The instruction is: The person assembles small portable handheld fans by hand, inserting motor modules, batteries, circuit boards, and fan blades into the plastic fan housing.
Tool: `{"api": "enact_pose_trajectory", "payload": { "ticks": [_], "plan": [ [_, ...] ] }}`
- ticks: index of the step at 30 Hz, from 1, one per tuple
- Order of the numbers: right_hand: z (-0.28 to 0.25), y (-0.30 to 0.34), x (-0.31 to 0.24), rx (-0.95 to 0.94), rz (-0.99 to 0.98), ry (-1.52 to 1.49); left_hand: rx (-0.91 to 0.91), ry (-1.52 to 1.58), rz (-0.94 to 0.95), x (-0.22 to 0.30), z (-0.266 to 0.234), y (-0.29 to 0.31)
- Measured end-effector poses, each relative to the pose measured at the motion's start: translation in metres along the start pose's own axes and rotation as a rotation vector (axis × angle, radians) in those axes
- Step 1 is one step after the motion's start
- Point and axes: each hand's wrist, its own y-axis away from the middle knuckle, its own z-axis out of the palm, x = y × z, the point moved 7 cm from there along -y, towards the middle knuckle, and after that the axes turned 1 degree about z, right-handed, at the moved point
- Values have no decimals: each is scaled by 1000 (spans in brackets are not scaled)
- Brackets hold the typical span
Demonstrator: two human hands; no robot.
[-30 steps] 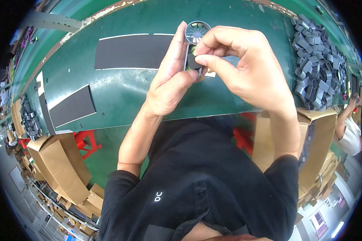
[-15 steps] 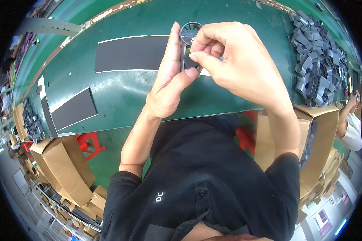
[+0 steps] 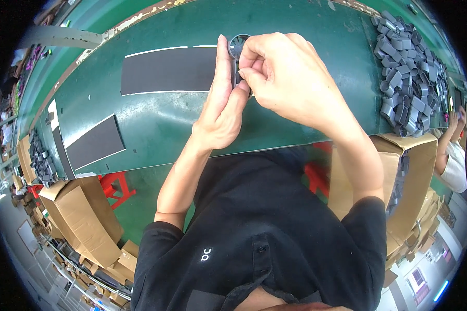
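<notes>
My left hand (image 3: 220, 114) is closed round a small grey part with a round, fan-like end (image 3: 237, 46), held upright above the table. Its fingers lie straight along the part's left side and its thumb presses the lower end. From the right, my right hand (image 3: 293, 85) bends over the same part with thumb and forefinger pinched together against its face. Whatever sits between those fingertips is hidden; only a dark surface shows beside them. A black sheet with white edges (image 3: 168, 71) lies flat just left of the part.
On the green table (image 3: 166, 124), a second black sheet (image 3: 96, 142) lies at the left. Grey plastic sleeves (image 3: 407, 78) are heaped at the right. Cardboard boxes (image 3: 80, 217) and red stools (image 3: 117, 187) stand below the edge. Another person's arm (image 3: 443, 150) shows far right.
Both hands and the part have shifted slightly left. My right fingertips have moved in closer over the part's face, covering the black piece that showed there before.
</notes>
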Motion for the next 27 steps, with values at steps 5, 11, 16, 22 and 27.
{"api": "enact_pose_trajectory", "payload": {
  "ticks": [5,11,16,22,27],
  "plan": [
    [4,0,0,47,-32,46,2,-135,73,-8,2,-1],
    [0,-3,-3,-33,-28,60,53,-19,43,-5,2,1],
    [-5,-1,1,-160,94,-65,50,42,123,2,2,0],
    [-1,-4,-7,-66,15,105,66,-9,221,-7,6,0],
    [-1,-1,-6,-9,-47,14,120,-222,201,4,-4,-3]
  ]
}}
